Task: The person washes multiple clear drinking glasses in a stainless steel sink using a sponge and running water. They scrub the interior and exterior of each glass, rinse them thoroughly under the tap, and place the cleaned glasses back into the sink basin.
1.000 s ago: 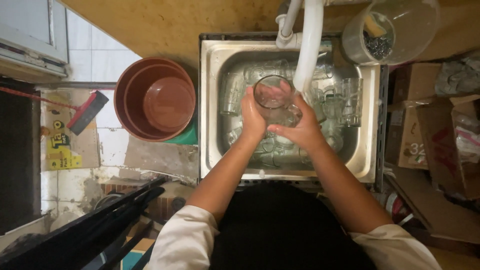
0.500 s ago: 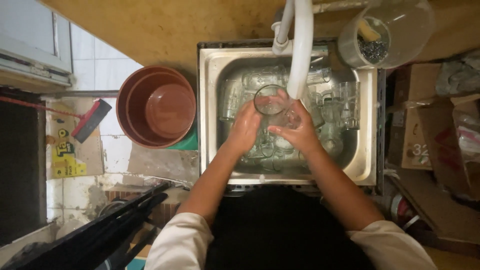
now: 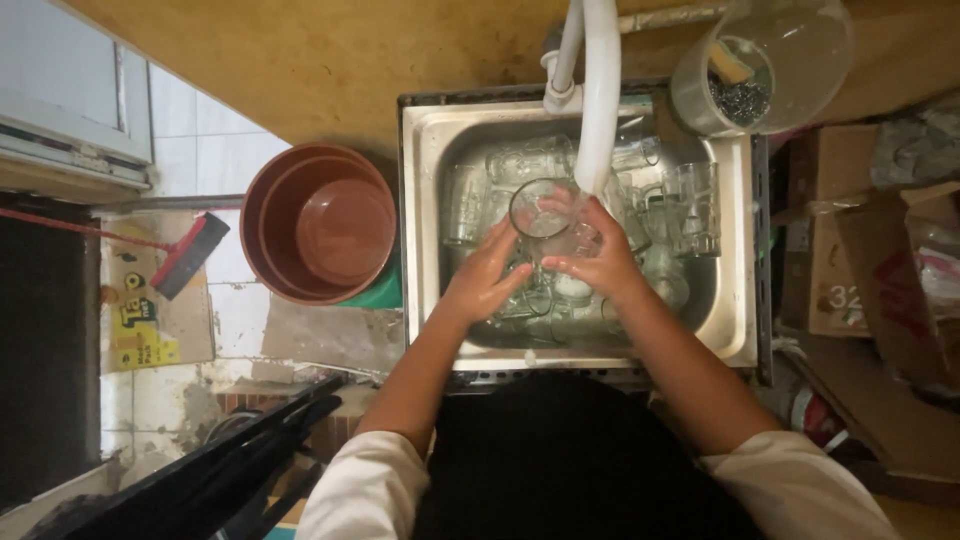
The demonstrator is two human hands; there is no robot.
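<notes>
over the sink (image 3: pixel 430 230), both hands cup a clear glass (image 3: pixel 543 215).

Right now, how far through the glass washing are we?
Done: nothing clearly finished; no rinsed glasses show set aside outside the sink. In hand: both hands, left hand and right hand, hold one clear glass upright under the white spout. Left: many glasses lie piled in the basin around it, so most of the load looks unwashed. The brown tubs beside the sink hold no glasses.
</notes>
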